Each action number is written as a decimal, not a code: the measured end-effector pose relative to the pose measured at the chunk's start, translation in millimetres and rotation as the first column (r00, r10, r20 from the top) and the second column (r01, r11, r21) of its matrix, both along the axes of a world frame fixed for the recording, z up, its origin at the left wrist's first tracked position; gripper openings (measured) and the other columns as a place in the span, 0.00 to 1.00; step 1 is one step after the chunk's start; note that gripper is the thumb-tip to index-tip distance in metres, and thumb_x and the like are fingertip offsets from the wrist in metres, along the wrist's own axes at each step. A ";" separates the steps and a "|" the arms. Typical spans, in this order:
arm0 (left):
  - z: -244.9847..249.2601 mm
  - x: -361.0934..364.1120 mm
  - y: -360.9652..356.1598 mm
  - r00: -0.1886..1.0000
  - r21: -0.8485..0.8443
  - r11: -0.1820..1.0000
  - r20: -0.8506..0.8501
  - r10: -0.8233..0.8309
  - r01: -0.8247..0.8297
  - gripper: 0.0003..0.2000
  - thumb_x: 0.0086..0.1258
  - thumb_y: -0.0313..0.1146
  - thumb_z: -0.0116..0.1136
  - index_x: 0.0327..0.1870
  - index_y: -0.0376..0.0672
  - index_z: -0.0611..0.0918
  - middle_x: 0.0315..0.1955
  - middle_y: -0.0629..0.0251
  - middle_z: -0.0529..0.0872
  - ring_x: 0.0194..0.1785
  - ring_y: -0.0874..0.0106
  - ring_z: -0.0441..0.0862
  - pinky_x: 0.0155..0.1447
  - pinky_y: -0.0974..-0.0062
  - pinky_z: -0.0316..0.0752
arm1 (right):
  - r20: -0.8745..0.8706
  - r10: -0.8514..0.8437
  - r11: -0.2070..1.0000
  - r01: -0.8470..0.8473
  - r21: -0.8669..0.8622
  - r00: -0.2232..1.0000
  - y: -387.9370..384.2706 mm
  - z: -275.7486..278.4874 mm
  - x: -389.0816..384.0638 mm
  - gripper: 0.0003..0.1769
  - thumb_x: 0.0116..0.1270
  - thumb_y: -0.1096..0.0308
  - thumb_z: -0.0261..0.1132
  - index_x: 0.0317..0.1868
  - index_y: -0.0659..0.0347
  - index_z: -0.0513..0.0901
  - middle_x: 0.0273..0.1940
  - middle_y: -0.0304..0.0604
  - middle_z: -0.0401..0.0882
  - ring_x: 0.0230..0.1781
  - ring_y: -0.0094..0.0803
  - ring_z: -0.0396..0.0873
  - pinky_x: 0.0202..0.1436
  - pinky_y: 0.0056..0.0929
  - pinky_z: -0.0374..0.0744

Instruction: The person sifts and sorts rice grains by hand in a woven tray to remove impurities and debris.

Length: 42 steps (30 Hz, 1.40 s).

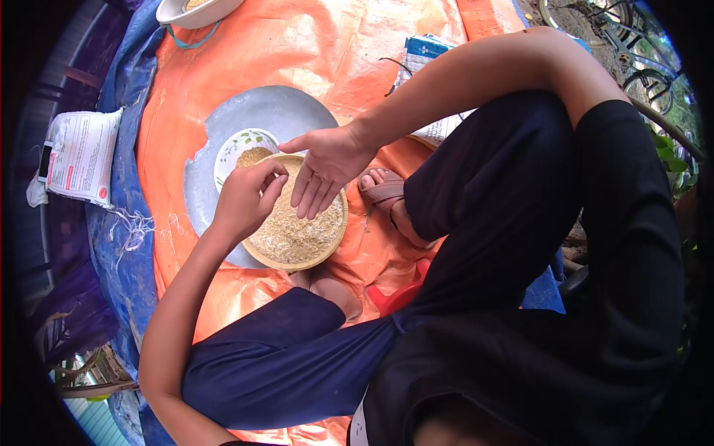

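Note:
A round yellow-rimmed tray (291, 234) holds pale grain or husks and overlaps a large grey metal plate (197, 189). Beside it on the plate, a white bowl with green leaf patterns (232, 147) contains brown grain. My left hand (249, 197) is over the tray's left edge, thumb and fingertips pinched together; anything between them is too small to make out. Over the tray's upper right part, my right hand (331, 167) is held palm up with its fingers stretched out, and no object shows on the palm.
An orange tarp (175, 111) lies over a blue one (126, 245). A white printed sack (83, 156) is at the left, a white basin (204, 13) at the top. My sandalled foot (394, 201) is right of the tray. A red object (398, 297) lies between my legs.

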<state>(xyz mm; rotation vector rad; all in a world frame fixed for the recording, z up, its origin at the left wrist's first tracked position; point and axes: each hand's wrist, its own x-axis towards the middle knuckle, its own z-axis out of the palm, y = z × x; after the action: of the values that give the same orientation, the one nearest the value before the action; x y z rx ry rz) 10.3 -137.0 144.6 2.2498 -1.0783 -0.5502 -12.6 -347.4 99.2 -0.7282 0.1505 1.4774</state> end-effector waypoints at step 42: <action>-150.2 -2.6 81.3 0.938 0.377 0.904 0.189 -0.291 0.204 0.05 0.57 0.32 0.63 0.29 0.41 0.82 0.27 0.60 0.81 0.33 0.60 0.84 0.38 0.62 0.77 | 0.139 0.064 0.995 -0.053 -0.081 0.988 37.6 -15.2 18.2 0.58 0.63 0.23 0.39 0.63 0.79 0.67 0.62 0.63 0.71 0.63 0.46 0.73 0.69 0.37 0.68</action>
<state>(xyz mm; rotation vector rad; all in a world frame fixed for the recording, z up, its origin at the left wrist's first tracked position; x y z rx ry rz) 7.7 -55.7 -5.6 2.5548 -1.5105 -0.6268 5.5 -309.8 84.0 -0.9034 0.0787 1.4763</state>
